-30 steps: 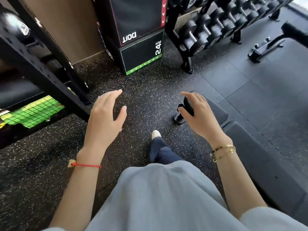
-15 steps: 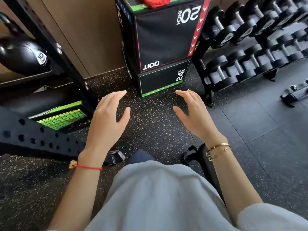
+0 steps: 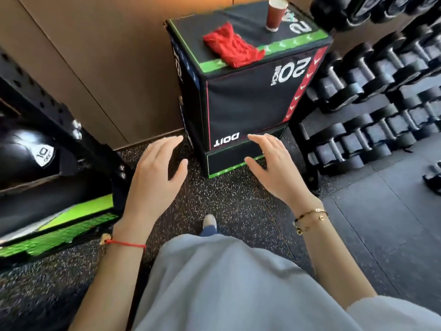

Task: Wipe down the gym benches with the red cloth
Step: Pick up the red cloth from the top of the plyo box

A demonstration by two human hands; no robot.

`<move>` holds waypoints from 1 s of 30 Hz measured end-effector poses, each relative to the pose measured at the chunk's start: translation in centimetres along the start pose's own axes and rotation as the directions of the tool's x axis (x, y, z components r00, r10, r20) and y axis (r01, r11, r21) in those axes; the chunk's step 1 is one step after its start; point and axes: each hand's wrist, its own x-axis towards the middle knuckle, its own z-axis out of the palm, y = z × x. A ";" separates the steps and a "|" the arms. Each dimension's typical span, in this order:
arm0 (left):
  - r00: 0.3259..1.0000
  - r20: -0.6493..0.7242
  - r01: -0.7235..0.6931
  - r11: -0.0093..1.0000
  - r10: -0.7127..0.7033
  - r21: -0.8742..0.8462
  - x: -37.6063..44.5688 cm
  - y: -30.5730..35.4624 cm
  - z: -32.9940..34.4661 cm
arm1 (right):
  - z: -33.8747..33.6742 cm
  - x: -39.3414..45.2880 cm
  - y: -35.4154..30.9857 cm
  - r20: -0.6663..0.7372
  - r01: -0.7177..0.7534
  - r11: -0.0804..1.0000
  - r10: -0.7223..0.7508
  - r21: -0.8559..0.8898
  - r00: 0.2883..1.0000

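Both hands are being held out in front of the body, empty: the left hand (image 3: 155,177) and the right hand (image 3: 274,170) are each being carried with the fingers straight and loosely spread, nothing being pinched or touched. The red cloth (image 3: 232,46) is being left on top of the black plyo box (image 3: 248,101), well ahead of the hands, lying near the box's front edge with one corner overlapping the green border strip.

A risk is being posed by the paper cup (image 3: 275,14) standing just behind and to the right of the cloth on the same top; if the cloth is snatched with a wide sweep, the cup is likely to be clipped and tipped, and whether it holds liquid cannot be told. Because the cloth is sitting so close to the edge, it could also be nudged off onto the speckled floor (image 3: 226,197) by a careless reach. The dumbbell rack (image 3: 372,120) is crowding the box's right side, so little room is being left there.

The cloth is appearing bright red, crumpled and bunched into loose folds, thin and limp.
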 end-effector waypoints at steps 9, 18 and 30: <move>0.999 0.044 0.004 1.000 -0.003 -0.017 13.8 -3.5 0.8 | 0.6 13.4 1.3 -0.017 -0.052 0.998 0.052 0.032 0.998; 0.998 0.054 0.036 0.999 -0.036 -0.002 23.8 -4.3 4.3 | 0.5 23.9 5.7 0.003 -0.059 0.995 0.059 0.081 0.998; 0.982 -0.076 0.174 0.985 -0.173 0.001 37.0 -1.3 11.9 | -3.6 40.8 15.0 0.014 0.109 0.990 -0.111 0.091 0.994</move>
